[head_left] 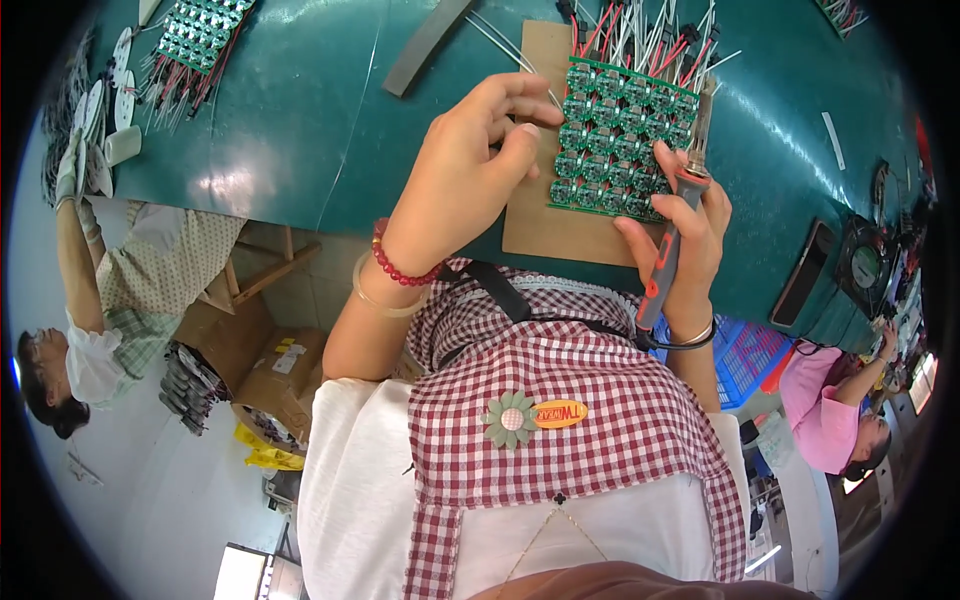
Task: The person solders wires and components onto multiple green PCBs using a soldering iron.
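A square panel of small green circuit boards (625, 135) lies on a brown board (540, 235), with red, black and white wires (640, 40) sticking out at its far edge. My right hand (695, 230) is closed round a grey and orange soldering iron (662, 265), its metal end pointing away from me. Fingers of that hand rest at the panel's near right corner. At the panel's left edge is my left hand (470, 160), fingers curled and thumb close to them. Thin white wires (500, 45) run to its fingertips; whether they are gripped is hidden.
A dark grey strip (425, 48) lies on the green table (300, 110). Another wired panel (200, 35) and white reels (95, 130) are at far left. A black fan (865, 260) and a dark flat device (803, 272) sit at right. Co-workers (90, 340) (830, 410) are on both sides.
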`<action>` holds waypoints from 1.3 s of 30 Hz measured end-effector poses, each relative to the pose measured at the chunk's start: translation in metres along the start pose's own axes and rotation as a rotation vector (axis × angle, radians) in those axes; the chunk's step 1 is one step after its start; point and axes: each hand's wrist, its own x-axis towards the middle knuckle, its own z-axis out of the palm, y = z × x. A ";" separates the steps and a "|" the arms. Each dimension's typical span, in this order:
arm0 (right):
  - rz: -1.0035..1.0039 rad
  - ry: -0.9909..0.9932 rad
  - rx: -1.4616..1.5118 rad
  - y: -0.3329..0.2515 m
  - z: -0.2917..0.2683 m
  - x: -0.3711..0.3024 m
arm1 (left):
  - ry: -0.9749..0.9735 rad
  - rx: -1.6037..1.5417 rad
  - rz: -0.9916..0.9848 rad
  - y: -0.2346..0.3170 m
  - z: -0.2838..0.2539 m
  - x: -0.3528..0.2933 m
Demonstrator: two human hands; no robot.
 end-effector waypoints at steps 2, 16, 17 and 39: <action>0.014 -0.002 0.012 0.001 0.001 -0.001 | -0.004 -0.018 0.012 -0.001 0.001 0.002; 0.073 0.109 0.367 0.000 -0.030 0.006 | 0.119 0.215 0.096 -0.003 0.005 -0.002; 0.121 0.118 0.463 -0.005 -0.031 0.007 | 0.157 0.313 0.118 -0.003 0.005 -0.006; 0.140 0.225 0.260 -0.016 0.015 0.024 | 0.266 0.906 0.567 -0.013 0.012 0.024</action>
